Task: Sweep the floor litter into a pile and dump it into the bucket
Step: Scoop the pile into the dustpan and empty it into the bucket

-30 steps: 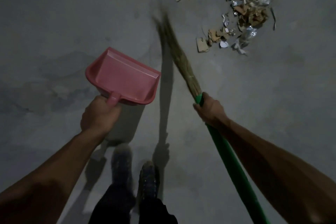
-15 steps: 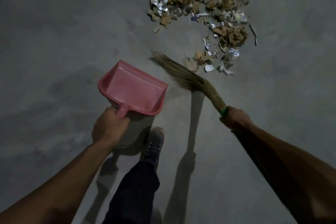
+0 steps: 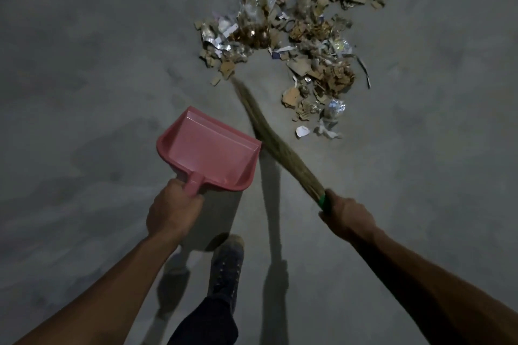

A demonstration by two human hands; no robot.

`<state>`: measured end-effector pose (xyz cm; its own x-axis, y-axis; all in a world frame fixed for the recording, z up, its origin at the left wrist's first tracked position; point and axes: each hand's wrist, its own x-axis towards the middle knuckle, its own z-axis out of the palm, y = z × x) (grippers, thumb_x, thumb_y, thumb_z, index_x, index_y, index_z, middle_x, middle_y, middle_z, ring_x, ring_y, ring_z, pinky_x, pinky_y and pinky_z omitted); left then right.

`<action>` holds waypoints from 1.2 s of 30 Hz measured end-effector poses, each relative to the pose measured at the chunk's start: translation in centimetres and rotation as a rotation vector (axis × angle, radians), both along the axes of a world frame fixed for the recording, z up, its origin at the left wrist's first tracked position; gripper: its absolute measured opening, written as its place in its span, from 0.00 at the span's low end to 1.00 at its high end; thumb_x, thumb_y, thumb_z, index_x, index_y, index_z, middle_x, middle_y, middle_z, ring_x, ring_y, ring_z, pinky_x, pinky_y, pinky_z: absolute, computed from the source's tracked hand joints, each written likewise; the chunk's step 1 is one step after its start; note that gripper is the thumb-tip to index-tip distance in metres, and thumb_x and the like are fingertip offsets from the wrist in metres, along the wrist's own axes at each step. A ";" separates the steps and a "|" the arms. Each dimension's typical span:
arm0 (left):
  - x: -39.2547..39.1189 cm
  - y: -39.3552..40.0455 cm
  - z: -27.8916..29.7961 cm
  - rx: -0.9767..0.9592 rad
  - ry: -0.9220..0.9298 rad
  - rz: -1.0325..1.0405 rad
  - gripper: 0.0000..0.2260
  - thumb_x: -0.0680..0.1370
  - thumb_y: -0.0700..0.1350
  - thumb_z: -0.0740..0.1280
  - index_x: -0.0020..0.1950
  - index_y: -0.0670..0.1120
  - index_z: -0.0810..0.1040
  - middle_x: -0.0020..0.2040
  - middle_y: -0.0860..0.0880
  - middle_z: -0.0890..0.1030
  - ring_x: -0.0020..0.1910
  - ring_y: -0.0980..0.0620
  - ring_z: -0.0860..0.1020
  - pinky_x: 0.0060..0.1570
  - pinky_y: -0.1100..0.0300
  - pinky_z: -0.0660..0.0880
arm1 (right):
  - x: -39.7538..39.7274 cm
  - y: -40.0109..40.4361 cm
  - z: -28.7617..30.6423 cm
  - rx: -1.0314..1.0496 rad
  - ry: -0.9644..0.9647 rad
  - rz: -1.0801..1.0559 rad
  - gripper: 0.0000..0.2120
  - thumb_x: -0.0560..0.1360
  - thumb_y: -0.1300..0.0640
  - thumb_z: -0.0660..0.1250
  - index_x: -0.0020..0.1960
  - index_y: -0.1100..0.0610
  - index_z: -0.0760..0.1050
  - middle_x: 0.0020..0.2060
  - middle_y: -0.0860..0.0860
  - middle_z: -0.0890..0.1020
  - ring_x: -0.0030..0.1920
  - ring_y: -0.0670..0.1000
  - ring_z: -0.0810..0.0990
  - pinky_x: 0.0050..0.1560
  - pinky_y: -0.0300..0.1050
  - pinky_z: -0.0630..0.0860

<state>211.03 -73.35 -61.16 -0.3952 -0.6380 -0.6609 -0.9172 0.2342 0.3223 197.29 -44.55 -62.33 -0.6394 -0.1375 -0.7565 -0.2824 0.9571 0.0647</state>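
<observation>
Dustpan held clear of the floor, broom tip at the near edge of the litter.

The left hand is curled round the handle of a pink plastic dustpan, whose tray holds nothing and opens toward 1 o'clock. The right hand grips the green handle end of a grass broom; its blurred bristles slant toward 11 o'clock and meet the pile of litter, cardboard scraps, paper and foil lying at 12 to 1 o'clock on the grey concrete floor. A dark shoe steps forward at 6 o'clock.
</observation>
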 end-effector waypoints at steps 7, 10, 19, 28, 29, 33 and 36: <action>-2.5 0.0 -0.2 -0.008 0.029 -0.044 0.07 0.74 0.46 0.68 0.50 0.46 0.74 0.43 0.45 0.77 0.42 0.42 0.76 0.40 0.55 0.70 | -6.9 -0.5 -0.5 0.046 0.099 -0.233 0.16 0.79 0.48 0.64 0.62 0.55 0.69 0.48 0.54 0.76 0.43 0.54 0.75 0.40 0.44 0.71; -3.5 0.1 -0.4 -0.027 0.032 -0.079 0.08 0.74 0.46 0.67 0.51 0.46 0.74 0.45 0.44 0.78 0.43 0.41 0.76 0.40 0.55 0.70 | -9.4 -2.2 0.6 -0.062 0.164 -0.277 0.17 0.78 0.48 0.65 0.63 0.54 0.69 0.50 0.54 0.78 0.43 0.54 0.77 0.42 0.45 0.74; -6.9 0.8 1.2 -0.040 0.022 -0.144 0.09 0.74 0.48 0.68 0.51 0.46 0.75 0.46 0.44 0.79 0.44 0.41 0.77 0.43 0.54 0.73 | -10.4 -0.1 6.4 -0.539 0.001 -1.205 0.13 0.78 0.60 0.65 0.60 0.64 0.72 0.37 0.60 0.74 0.31 0.56 0.75 0.29 0.46 0.74; -10.4 2.5 0.4 -0.087 -0.055 -0.286 0.09 0.74 0.48 0.67 0.51 0.47 0.72 0.45 0.44 0.77 0.43 0.42 0.76 0.39 0.55 0.70 | -7.9 4.8 0.8 -0.344 -0.031 -1.350 0.19 0.75 0.64 0.67 0.62 0.72 0.69 0.46 0.65 0.78 0.36 0.60 0.78 0.33 0.49 0.76; -10.7 2.6 0.2 -0.105 -0.067 -0.304 0.09 0.74 0.47 0.67 0.50 0.46 0.71 0.44 0.44 0.76 0.41 0.42 0.76 0.38 0.55 0.70 | -7.8 4.2 -0.3 -0.347 -0.046 -1.343 0.19 0.75 0.63 0.68 0.62 0.72 0.70 0.47 0.66 0.78 0.39 0.61 0.79 0.35 0.50 0.77; -12.3 3.0 -1.2 -0.121 -0.109 -0.331 0.11 0.74 0.49 0.67 0.49 0.45 0.69 0.41 0.43 0.75 0.39 0.41 0.78 0.40 0.51 0.78 | -9.6 0.4 -3.8 -0.428 -0.097 -1.205 0.27 0.69 0.56 0.71 0.64 0.68 0.71 0.53 0.64 0.79 0.49 0.63 0.82 0.50 0.54 0.82; -13.5 3.2 -2.2 -0.133 -0.126 -0.325 0.12 0.73 0.51 0.67 0.47 0.44 0.70 0.41 0.43 0.77 0.37 0.41 0.78 0.38 0.53 0.76 | -12.5 -2.5 -5.0 -0.439 -0.069 -1.036 0.24 0.73 0.55 0.69 0.66 0.65 0.70 0.58 0.62 0.78 0.54 0.61 0.80 0.54 0.51 0.80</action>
